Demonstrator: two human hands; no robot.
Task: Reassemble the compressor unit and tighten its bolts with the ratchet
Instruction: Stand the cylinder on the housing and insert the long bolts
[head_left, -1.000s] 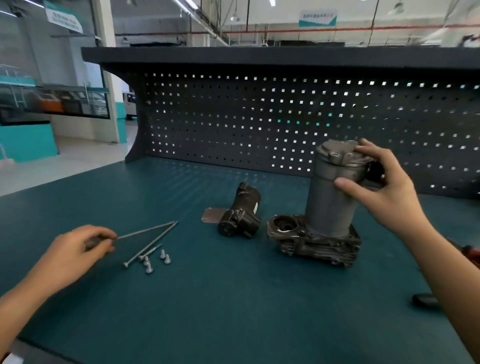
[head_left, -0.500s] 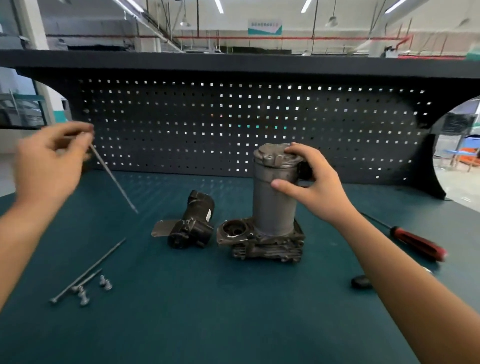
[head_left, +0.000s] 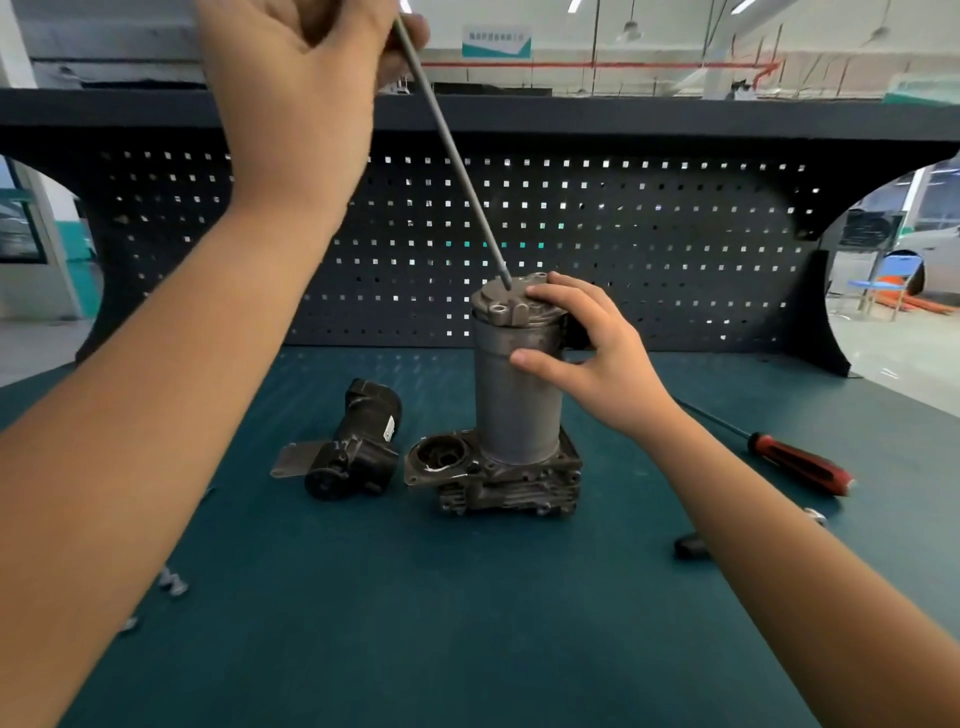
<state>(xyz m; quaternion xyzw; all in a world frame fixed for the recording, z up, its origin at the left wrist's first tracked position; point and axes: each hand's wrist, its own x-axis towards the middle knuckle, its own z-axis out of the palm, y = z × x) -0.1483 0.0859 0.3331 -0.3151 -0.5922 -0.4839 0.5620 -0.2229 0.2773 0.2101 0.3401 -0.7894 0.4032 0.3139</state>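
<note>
**Long bolt poised at the cap**

The left hand (head_left: 296, 67) pinches the head end of a long bolt (head_left: 452, 156), held high and slanted so that its tip meets the cap (head_left: 511, 306) on top of the compressor unit (head_left: 517, 405). The unit stands upright in the middle of the worktop (head_left: 415, 623). The right hand (head_left: 587, 358) grips the top of the cylinder, with the thumb on the near wall and the fingers curled over the cap's right edge.

The bolt comes in at a slant. Pushed down at that angle, it would likely bind in the hole or miss the thread in the base (head_left: 498, 483). No bolt shows in the cap yet, so a sideways nudge could twist it off its holes. A slack pinch could drop the bolt.

The worktop is a dark teal mat. A black motor part (head_left: 358, 447) lies just left of the unit, small bolts (head_left: 174, 584) sit near left, and a red-handled screwdriver (head_left: 800, 462) lies at the right. A dark pegboard (head_left: 623, 234) closes the far edge, and beyond it is a bright workshop hall with strip lights
</note>
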